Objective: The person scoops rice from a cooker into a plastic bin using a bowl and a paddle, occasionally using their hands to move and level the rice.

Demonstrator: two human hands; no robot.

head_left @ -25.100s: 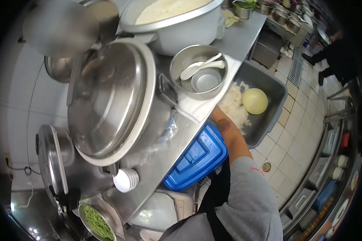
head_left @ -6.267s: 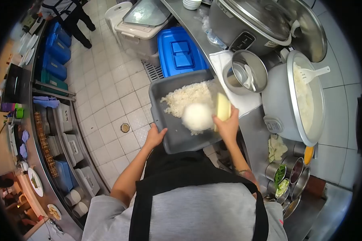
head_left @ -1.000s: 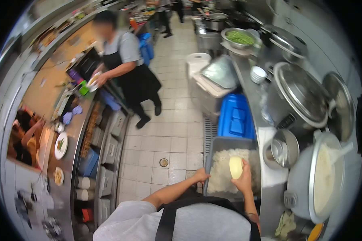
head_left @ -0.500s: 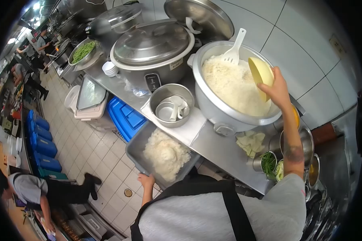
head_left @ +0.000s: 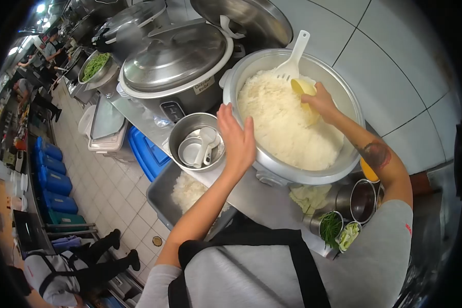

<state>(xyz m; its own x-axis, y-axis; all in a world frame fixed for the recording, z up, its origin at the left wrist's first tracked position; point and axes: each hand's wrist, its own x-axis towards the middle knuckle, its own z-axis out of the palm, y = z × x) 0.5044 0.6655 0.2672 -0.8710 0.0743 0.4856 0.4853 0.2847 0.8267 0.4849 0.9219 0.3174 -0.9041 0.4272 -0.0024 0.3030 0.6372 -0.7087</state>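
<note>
A large open rice cooker (head_left: 350, 110) is full of white rice (head_left: 282, 120). My right hand (head_left: 321, 101) grips a yellow bowl (head_left: 304, 91), tilted and partly in the rice. Beside it a white slotted paddle (head_left: 293, 56) stands in the rice. My left hand (head_left: 237, 134) is open, fingers spread, at the cooker's left rim; whether it touches the rim is hard to tell. Just left of that hand is a metal pot (head_left: 178, 134) with a smaller metal cup and white-handled scoops inside. Below, a grey tub (head_left: 161, 197) holds more rice, partly hidden by my left forearm.
A lidded rice cooker (head_left: 177, 61) stands at the upper left. Cabbage leaves (head_left: 310, 197), chopped greens (head_left: 331, 226) and metal containers lie at the lower right. Blue bins (head_left: 56, 182) line the far side. A co-worker (head_left: 61, 272) is at the lower left; others are farther back.
My left hand has left the grey tub's edge and risen to the cooker's rim. My right hand has lowered the yellow bowl into the rice, farther left. The nearby co-worker has shifted.
</note>
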